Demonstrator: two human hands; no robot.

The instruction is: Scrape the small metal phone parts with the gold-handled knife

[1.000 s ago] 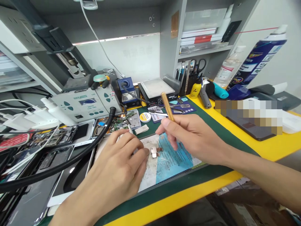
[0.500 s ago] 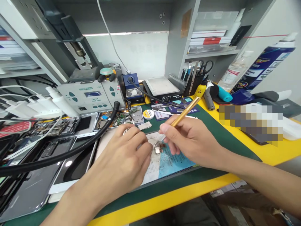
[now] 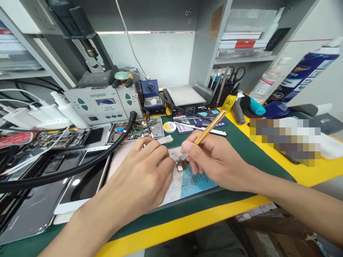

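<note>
My right hand (image 3: pixel 211 153) grips a gold-handled craft knife (image 3: pixel 210 126) like a pen. Its pale blade points down at a small silver part with a brown flex strip (image 3: pixel 180 166), and the tip appears to meet the part's upper edge. That part lies on a worn white and blue work pad (image 3: pixel 197 182). Just to its left, my left hand (image 3: pixel 148 167) rests on the pad with fingers curled in. The fingertips are hidden behind the knuckles, so whatever they pinch is out of sight.
An open tray of circuit boards (image 3: pixel 158 129) sits behind my left hand, beside a round white tin (image 3: pixel 169 127). A black hose (image 3: pixel 102 160) crosses phones and a white-framed screen (image 3: pixel 85 182) at left. A heating plate (image 3: pixel 186 96) and a yellow bottle (image 3: pixel 229 101) stand behind.
The whole view has shifted slightly. The small silver part shows a little less of itself under the blade. Both hands keep nearly the same pose and hold.
</note>
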